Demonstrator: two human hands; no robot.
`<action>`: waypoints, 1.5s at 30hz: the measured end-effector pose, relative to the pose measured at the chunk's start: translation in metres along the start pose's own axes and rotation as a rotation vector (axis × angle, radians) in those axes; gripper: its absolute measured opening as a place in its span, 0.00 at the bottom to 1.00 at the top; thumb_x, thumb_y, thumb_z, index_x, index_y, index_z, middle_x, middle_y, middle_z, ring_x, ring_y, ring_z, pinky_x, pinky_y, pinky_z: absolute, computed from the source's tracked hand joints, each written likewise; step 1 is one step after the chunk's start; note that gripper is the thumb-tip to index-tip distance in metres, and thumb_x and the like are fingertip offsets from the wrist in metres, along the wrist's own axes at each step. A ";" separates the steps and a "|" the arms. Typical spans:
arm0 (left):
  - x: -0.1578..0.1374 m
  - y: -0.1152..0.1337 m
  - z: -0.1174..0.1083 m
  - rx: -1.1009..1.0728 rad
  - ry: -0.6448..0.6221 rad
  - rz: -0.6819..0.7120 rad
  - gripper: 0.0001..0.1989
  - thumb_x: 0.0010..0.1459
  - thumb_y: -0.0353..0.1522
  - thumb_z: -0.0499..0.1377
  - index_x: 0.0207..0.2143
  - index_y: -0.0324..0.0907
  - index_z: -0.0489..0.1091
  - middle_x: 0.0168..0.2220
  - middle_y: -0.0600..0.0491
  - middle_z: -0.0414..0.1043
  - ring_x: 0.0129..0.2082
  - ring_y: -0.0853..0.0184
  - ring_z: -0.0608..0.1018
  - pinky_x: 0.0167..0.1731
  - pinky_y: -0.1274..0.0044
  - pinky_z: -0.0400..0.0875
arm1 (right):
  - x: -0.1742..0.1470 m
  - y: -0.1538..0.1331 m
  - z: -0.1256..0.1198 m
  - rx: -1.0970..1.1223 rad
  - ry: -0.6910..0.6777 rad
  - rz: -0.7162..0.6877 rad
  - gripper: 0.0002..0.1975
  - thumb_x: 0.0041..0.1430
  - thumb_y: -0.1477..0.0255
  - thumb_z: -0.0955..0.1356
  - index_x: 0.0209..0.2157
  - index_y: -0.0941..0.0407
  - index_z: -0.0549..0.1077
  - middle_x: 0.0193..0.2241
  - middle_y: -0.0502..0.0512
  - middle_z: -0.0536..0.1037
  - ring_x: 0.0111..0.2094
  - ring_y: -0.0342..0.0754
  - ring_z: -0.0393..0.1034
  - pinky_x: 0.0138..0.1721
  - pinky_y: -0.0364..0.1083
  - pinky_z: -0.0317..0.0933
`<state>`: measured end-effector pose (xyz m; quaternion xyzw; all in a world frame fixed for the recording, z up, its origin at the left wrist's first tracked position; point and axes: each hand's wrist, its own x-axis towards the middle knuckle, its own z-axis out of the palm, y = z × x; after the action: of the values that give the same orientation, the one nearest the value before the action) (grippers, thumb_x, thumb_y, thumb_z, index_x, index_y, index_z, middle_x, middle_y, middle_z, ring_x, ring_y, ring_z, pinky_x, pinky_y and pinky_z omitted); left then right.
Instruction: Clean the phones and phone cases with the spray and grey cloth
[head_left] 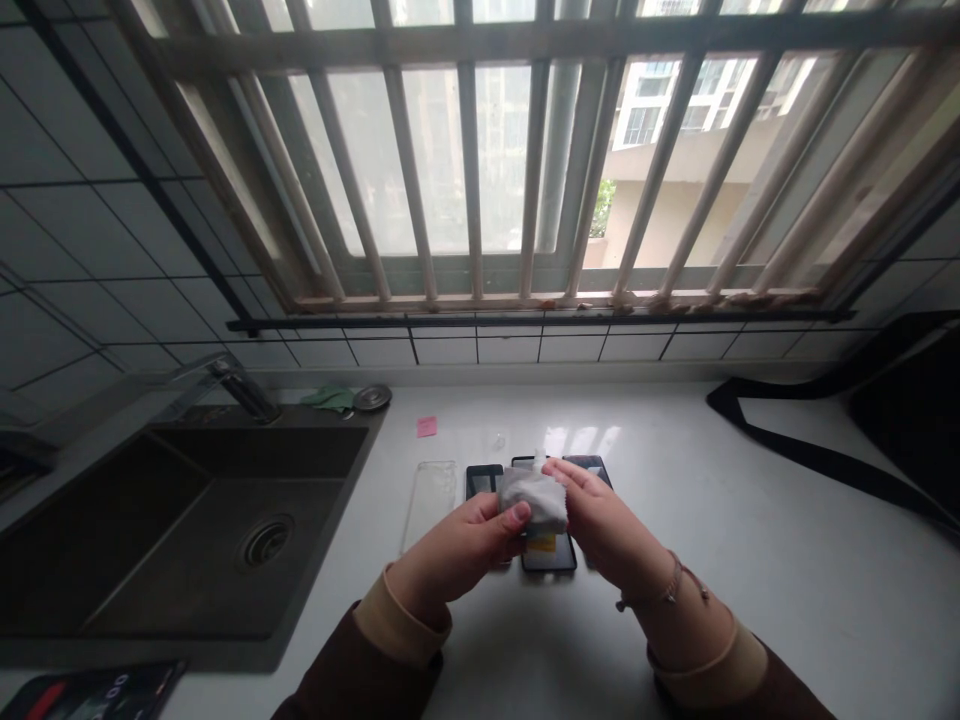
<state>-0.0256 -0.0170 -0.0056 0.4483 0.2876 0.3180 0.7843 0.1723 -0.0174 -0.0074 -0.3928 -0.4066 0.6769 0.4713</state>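
Note:
A grey cloth (pixel 536 497) is gripped by my left hand (pixel 480 530), with the thumb pressed on its front. My right hand (pixel 592 515) is closed at the cloth's right edge, around what looks like a small spray bottle (pixel 540 458). Only its whitish tip shows by the fingertips; the cloth and fingers hide its body. Beneath my hands, three phones lie side by side on the counter: a left phone (pixel 484 478), a middle phone (pixel 551 558) with a yellow patch, and a right phone (pixel 598 467). Both hands partly cover them. A clear phone case (pixel 430 500) lies to their left.
A pink sticky note (pixel 427 427) and a small clear cap (pixel 499 440) lie behind the phones on the white counter (pixel 750 580). At left are a sink (pixel 187 560), faucet (pixel 244 388), green cloth (pixel 330 399) and drain strainer (pixel 373 398). A black strap (pixel 795 440) lies at right.

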 end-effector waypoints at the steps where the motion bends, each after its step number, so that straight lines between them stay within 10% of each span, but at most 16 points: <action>1: 0.002 0.001 -0.001 -0.013 0.022 0.024 0.28 0.64 0.51 0.67 0.54 0.38 0.79 0.51 0.38 0.81 0.55 0.52 0.82 0.59 0.61 0.73 | 0.002 0.001 -0.001 0.056 0.040 -0.042 0.20 0.64 0.51 0.73 0.41 0.55 0.77 0.37 0.54 0.80 0.35 0.48 0.72 0.38 0.47 0.68; 6: 0.019 0.002 -0.013 0.036 0.353 0.176 0.28 0.65 0.53 0.64 0.44 0.35 0.81 0.46 0.39 0.84 0.50 0.52 0.84 0.60 0.61 0.73 | 0.006 -0.008 -0.008 0.294 0.140 -0.111 0.18 0.65 0.53 0.71 0.43 0.53 0.73 0.30 0.48 0.73 0.29 0.46 0.70 0.34 0.46 0.69; 12: 0.032 -0.010 -0.027 0.207 0.541 0.289 0.20 0.61 0.48 0.69 0.44 0.42 0.78 0.43 0.45 0.83 0.46 0.53 0.85 0.53 0.63 0.77 | -0.002 -0.014 -0.008 0.325 -0.054 0.053 0.17 0.68 0.51 0.67 0.47 0.49 0.69 0.27 0.44 0.63 0.19 0.41 0.49 0.18 0.39 0.45; 22: 0.025 -0.001 -0.016 -0.031 0.468 0.133 0.16 0.57 0.35 0.72 0.46 0.39 0.78 0.47 0.44 0.82 0.45 0.61 0.83 0.48 0.70 0.79 | -0.007 -0.008 -0.002 -0.147 -0.003 -0.139 0.36 0.69 0.53 0.70 0.73 0.42 0.56 0.32 0.46 0.69 0.29 0.46 0.67 0.31 0.46 0.70; 29: 0.023 0.002 -0.009 0.073 0.358 0.254 0.25 0.58 0.38 0.73 0.57 0.42 0.76 0.53 0.43 0.80 0.51 0.56 0.82 0.50 0.68 0.79 | -0.003 -0.002 -0.005 -0.665 0.186 -0.385 0.27 0.67 0.55 0.72 0.61 0.54 0.71 0.37 0.53 0.76 0.37 0.50 0.72 0.43 0.49 0.70; 36: 0.014 0.004 -0.003 0.070 0.075 0.126 0.26 0.64 0.41 0.69 0.60 0.42 0.72 0.56 0.40 0.77 0.49 0.54 0.83 0.51 0.62 0.80 | 0.003 -0.003 -0.008 -0.452 0.145 -0.139 0.26 0.60 0.51 0.76 0.50 0.56 0.78 0.29 0.51 0.77 0.24 0.45 0.66 0.26 0.45 0.63; 45: 0.012 0.007 -0.004 0.045 0.147 0.236 0.29 0.63 0.40 0.71 0.59 0.43 0.62 0.45 0.44 0.83 0.46 0.57 0.85 0.55 0.61 0.76 | 0.003 0.001 -0.011 -0.017 0.236 -0.207 0.24 0.57 0.56 0.80 0.44 0.54 0.72 0.24 0.43 0.70 0.21 0.39 0.59 0.23 0.41 0.51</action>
<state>-0.0226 -0.0027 -0.0029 0.4719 0.2967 0.4335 0.7081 0.1817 -0.0124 -0.0124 -0.4297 -0.3926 0.5703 0.5797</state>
